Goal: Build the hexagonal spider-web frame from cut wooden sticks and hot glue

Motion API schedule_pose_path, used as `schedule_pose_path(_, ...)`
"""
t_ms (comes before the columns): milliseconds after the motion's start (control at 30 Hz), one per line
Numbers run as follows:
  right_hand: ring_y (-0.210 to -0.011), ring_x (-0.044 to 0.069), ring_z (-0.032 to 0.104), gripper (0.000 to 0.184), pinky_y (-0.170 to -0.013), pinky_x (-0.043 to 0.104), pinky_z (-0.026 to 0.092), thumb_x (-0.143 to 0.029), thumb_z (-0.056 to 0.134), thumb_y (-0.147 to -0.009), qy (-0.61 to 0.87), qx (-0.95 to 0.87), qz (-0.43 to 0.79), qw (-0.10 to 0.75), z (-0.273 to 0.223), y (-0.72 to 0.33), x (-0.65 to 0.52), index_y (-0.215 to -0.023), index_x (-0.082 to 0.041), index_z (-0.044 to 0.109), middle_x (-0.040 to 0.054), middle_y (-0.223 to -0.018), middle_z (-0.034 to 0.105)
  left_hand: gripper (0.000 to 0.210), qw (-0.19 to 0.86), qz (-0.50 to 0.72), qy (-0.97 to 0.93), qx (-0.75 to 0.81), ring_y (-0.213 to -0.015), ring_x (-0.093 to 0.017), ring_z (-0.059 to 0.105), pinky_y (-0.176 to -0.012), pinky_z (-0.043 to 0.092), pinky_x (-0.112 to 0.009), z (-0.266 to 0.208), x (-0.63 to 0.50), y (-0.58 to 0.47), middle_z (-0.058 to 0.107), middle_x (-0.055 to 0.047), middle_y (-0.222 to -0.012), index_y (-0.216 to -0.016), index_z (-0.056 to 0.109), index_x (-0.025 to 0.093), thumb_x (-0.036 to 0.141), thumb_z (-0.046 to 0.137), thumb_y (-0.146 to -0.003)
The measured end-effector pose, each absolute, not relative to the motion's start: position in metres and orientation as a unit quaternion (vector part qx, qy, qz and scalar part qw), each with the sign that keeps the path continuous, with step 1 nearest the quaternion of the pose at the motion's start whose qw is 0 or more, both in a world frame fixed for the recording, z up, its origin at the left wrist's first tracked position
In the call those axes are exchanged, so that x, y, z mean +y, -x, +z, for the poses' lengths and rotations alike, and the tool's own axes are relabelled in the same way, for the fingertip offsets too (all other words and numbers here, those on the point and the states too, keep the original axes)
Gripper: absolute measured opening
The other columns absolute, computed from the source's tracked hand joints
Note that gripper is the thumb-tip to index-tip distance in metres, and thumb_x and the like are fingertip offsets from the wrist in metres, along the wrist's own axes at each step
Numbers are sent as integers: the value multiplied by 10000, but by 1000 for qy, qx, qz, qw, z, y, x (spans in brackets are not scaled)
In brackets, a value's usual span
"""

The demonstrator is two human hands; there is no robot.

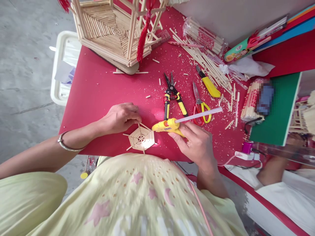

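Note:
My right hand [194, 141] is wrapped round the handle of a yellow glue gun [162, 125]. A long translucent glue stick [199, 115] juts from its back end. The nozzle is at the right upper edge of a small web-like hexagon [137, 139] of thin wooden sticks, lying flat on the red table near its front edge. My left hand [123, 118], with curled fingers, pinches the end of a thin wooden stick [145, 126] along the hexagon's top edge. Its fingertips are partly hidden.
A large stick-built frame [103, 28] with red tassels stands at the back left. Beyond the glue gun lie pliers-like cutters [180, 105], scissors [196, 93], a yellow utility knife [210, 86] and loose sticks [209, 67]. Another person's arm [273, 170] is at the right.

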State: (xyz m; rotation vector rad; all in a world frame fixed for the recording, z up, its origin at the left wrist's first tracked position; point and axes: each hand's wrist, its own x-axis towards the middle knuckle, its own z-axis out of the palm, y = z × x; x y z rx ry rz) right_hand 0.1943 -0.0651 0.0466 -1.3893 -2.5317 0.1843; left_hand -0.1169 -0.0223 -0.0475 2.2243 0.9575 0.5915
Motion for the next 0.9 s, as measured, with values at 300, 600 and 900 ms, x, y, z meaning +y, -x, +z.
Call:
schedule_pose_path(300, -749, 157, 663, 227, -678, 292, 466, -405, 696, -982, 476, -868, 68, 125, 47, -194, -66, -1037, -190, 746, 45, -889, 739, 284, 323, 226, -842, 369, -825, -176, 650, -697, 465, -278, -46, -22, 116, 756, -57, -892, -899, 807, 226, 191, 538, -984)
schedule_pose_path(600, -763, 157, 662, 225, -692, 294, 472, -410, 692, -982, 479, -867, 69, 121, 45, -196, -66, -1044, -201, 746, 43, -912, 746, 286, 312, 232, -843, 371, -833, -170, 647, -662, 434, -276, -47, -24, 115, 754, -55, -912, -900, 823, 247, 181, 556, -978)
schedule_pose_path(900, -799, 172, 681, 232, -719, 308, 497, -395, 693, -980, 481, -866, 79, 111, 47, -197, -68, -1122, -220, 749, 47, -955, 758, 315, 280, 235, -860, 355, -792, -160, 638, -628, 414, -276, -46, -26, 114, 736, -53, -869, -912, 827, 269, 220, 530, -1005)
